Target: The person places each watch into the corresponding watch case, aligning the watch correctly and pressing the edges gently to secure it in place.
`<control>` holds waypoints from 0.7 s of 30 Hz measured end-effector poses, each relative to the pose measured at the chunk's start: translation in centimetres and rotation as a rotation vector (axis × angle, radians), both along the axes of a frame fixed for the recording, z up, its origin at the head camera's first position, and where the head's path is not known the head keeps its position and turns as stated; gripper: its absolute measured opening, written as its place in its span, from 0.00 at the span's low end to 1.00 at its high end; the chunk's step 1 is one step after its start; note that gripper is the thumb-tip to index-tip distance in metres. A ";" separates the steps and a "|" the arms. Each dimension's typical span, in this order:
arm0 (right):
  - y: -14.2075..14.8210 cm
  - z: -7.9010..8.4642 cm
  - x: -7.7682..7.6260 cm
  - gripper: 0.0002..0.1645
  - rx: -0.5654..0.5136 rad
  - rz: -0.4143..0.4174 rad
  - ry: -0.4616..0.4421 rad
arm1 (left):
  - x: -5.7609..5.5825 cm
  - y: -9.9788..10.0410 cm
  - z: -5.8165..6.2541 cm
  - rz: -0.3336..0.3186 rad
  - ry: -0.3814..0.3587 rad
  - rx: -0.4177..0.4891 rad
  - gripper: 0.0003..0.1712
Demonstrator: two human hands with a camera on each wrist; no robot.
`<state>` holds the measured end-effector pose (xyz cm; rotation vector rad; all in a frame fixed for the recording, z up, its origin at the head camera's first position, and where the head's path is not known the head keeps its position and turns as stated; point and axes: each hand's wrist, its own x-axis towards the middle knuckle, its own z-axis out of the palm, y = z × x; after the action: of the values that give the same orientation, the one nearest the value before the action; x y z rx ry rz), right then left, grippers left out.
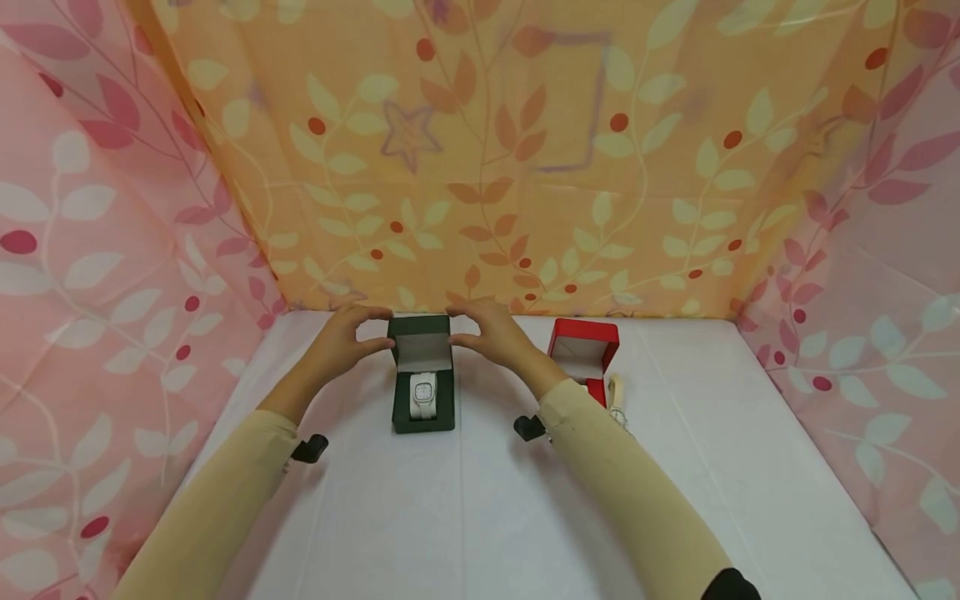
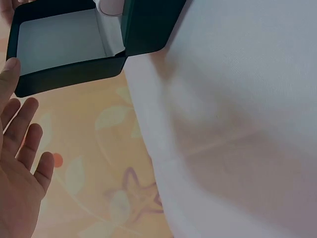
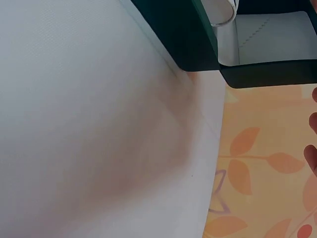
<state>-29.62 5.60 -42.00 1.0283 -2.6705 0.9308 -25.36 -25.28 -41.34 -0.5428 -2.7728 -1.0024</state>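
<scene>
A dark green watch box [image 1: 423, 423] stands with its lid up, and a white square-faced watch [image 1: 423, 393] sits inside it. My left hand [image 1: 341, 340] is at the left side of the raised lid, thumb and forefinger tips right at its edge. Mirroring it, my right hand [image 1: 492, 333] has thumb and forefinger at the lid's right side. In the left wrist view the thumb [image 2: 10, 74] meets the lid's rim [image 2: 74, 77] while the other fingers spread loosely beside it. Only fingertips [image 3: 313, 121] show near the lid in the right wrist view.
Right of the green box stands an open red box [image 1: 585, 329], partly hidden by my right sleeve. Beside it lies a pale-strapped watch [image 1: 617, 396]. A white cloth [image 1: 420, 517] covers the table, and patterned curtains [image 1: 480, 167] rise at the back and sides.
</scene>
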 end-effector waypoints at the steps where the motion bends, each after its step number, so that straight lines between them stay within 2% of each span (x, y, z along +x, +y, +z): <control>1: 0.0 0.0 0.1 0.35 0.001 0.002 -0.002 | 0.0 0.0 -0.1 -0.002 -0.001 -0.002 0.33; 13: -0.2 0.2 -0.1 0.31 0.024 0.010 0.020 | -0.2 0.0 -0.1 -0.006 0.005 -0.008 0.32; 18: -0.3 0.0 -0.2 0.30 0.014 0.011 0.011 | -0.2 0.1 0.0 -0.014 0.029 -0.006 0.31; 21: -0.3 -0.1 -0.2 0.29 0.002 0.002 -0.001 | -0.4 0.2 -0.2 -0.007 0.017 0.002 0.31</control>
<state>-29.83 5.34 -42.10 1.0316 -2.6720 0.9290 -25.75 -25.09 -41.49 -0.5579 -2.7568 -0.9976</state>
